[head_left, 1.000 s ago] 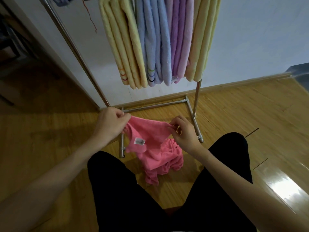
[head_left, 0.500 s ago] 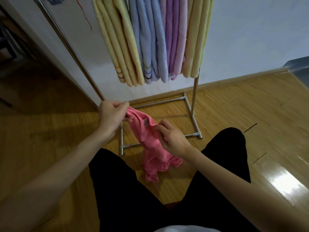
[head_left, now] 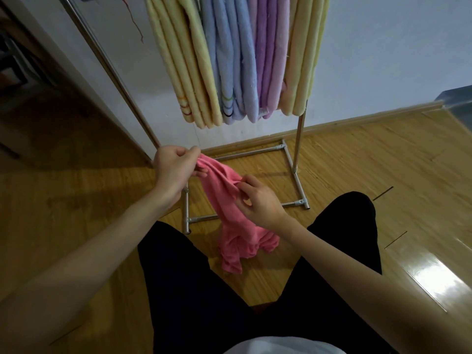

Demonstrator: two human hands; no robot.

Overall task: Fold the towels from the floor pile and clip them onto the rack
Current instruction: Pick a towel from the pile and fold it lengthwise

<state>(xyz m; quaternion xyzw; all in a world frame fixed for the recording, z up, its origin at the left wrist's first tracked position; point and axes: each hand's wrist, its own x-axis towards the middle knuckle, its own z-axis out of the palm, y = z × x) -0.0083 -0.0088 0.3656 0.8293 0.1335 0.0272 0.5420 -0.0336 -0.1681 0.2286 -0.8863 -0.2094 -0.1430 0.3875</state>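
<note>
Inspector A: Since the earlier frame, the right hand (head_left: 258,200) has slid further down the pink towel (head_left: 229,208), and the cloth now runs as a gathered rope between the hands instead of a spread edge.

Inspector B: Noted. Largest items first?

Inspector A: Wooden floor (head_left: 357,154) throughout, white wall (head_left: 383,52) at the far side. Metal rack (head_left: 297,159) stands against that wall, its base frame on the floor. Folded towels hang from it, side by side: yellow towels (head_left: 194,72) on the left, blue towels (head_left: 229,67) next, purple towels (head_left: 268,60) after those, and pale yellow towels (head_left: 304,54) on the right.

Inspector B: The task item?

Inspector A: Pink towel is held near the rack base, between the person's black-clad knees; its lower end bunches close to the floor, contact not confirmed.

Inspector B: Hands?

Inspector A: Left hand (head_left: 176,169) is clenched round the towel's upper end. Right hand pinches the towel's middle with curled fingers (head_left: 242,185).
</note>
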